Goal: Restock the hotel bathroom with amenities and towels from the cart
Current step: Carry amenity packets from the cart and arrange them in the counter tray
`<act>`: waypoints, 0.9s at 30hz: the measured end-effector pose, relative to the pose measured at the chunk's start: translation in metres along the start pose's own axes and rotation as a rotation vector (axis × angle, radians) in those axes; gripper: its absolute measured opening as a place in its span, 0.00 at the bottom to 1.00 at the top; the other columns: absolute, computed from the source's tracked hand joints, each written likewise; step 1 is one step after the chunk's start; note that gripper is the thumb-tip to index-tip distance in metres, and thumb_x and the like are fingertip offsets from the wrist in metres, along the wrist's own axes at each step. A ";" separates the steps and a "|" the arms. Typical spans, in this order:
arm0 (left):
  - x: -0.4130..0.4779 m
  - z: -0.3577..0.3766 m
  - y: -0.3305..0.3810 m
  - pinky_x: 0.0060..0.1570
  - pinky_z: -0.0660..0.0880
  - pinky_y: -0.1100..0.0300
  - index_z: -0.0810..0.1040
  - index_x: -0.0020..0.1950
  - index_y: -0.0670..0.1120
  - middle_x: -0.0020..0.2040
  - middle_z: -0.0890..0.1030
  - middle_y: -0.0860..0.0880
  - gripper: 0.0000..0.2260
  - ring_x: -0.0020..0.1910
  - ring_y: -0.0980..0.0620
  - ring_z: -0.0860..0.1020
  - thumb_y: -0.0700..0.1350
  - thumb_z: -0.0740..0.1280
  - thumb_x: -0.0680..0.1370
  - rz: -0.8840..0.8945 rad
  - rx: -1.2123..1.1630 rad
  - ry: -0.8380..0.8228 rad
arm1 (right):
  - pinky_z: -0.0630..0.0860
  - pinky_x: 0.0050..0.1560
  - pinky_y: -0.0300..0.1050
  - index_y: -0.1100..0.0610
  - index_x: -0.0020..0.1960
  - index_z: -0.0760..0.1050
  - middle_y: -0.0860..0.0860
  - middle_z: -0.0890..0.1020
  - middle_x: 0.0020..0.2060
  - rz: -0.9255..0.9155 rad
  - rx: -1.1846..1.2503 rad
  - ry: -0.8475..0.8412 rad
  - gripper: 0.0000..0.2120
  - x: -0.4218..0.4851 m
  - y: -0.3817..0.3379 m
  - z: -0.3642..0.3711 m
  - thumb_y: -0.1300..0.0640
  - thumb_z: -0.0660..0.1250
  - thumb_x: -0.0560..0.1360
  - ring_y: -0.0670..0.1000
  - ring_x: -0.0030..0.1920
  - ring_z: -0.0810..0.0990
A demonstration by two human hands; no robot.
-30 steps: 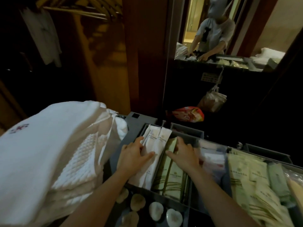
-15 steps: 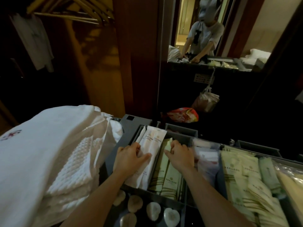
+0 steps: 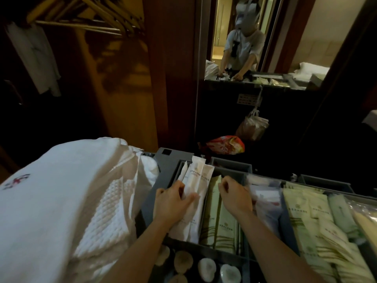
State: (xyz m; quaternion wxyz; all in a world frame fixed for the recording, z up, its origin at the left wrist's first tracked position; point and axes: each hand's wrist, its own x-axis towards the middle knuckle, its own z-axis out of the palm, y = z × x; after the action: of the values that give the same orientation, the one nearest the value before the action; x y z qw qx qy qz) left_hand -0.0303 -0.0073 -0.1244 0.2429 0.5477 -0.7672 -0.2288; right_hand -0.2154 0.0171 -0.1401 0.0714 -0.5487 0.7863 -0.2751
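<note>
Left fingers [image 3: 179, 187]: curling over the left edge of the white sachets [image 3: 196, 180], clamping the bundle against the thumb lying across its front.
Left hand [image 3: 173, 203]: gripping that bundle over the leftmost compartment.
Right fingers [image 3: 223, 183]: curling down close together onto the far ends of the green sachets [image 3: 220, 223], with the tips hidden; cannot tell whether pinching one or only touching.
Right hand [image 3: 234, 196]: hovering over the second compartment, near the left one but not touching it.
White sachets: standing tilted, poking up past the far wall.
Green sachets: standing packed on edge just right of the white ones.
Cart tray [image 3: 163, 178]: grey, sitting right of the towels and holding every compartment.
Towels [image 3: 61, 201]: white, lying folded in a stack at the left, against the tray's side.
Clear-wrapped packs [image 3: 263, 198]: filling the compartment just right of the right hand.
Pale packets [image 3: 306, 213]: lying heaped further right.
Round pieces [image 3: 207, 266]: sitting in the near row, between the forearms.
Mirror [image 3: 295, 27]: far, reflecting a person bending over the cart.
Hangers [image 3: 98, 15]: hanging far left.
Red bag [image 3: 226, 145]: lying beyond the tray's far edge.
</note>
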 end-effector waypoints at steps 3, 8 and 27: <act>-0.002 -0.001 -0.001 0.53 0.67 0.56 0.65 0.39 0.56 0.34 0.72 0.55 0.13 0.39 0.56 0.70 0.61 0.64 0.73 -0.001 -0.045 -0.010 | 0.65 0.43 0.44 0.51 0.39 0.68 0.46 0.73 0.33 -0.012 -0.134 -0.029 0.11 0.001 -0.001 0.001 0.46 0.60 0.77 0.49 0.38 0.75; -0.002 0.003 -0.004 0.52 0.66 0.57 0.65 0.38 0.55 0.32 0.72 0.55 0.13 0.36 0.59 0.68 0.60 0.64 0.74 0.037 -0.050 0.006 | 0.68 0.41 0.45 0.52 0.36 0.68 0.47 0.73 0.31 -0.049 -0.200 -0.030 0.14 0.000 0.001 0.004 0.49 0.57 0.79 0.49 0.34 0.74; -0.001 0.007 -0.008 0.54 0.65 0.59 0.65 0.37 0.54 0.30 0.72 0.53 0.12 0.33 0.58 0.71 0.57 0.64 0.75 0.111 -0.045 0.044 | 0.64 0.34 0.43 0.50 0.34 0.65 0.47 0.70 0.28 -0.025 0.043 0.027 0.15 0.004 0.006 0.003 0.53 0.58 0.79 0.48 0.32 0.71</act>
State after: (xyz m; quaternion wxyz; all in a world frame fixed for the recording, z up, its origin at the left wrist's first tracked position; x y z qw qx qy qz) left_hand -0.0287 -0.0083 -0.1347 0.2845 0.5038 -0.7853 -0.2201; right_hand -0.2210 0.0141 -0.1452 0.0689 -0.5530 0.7742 -0.3000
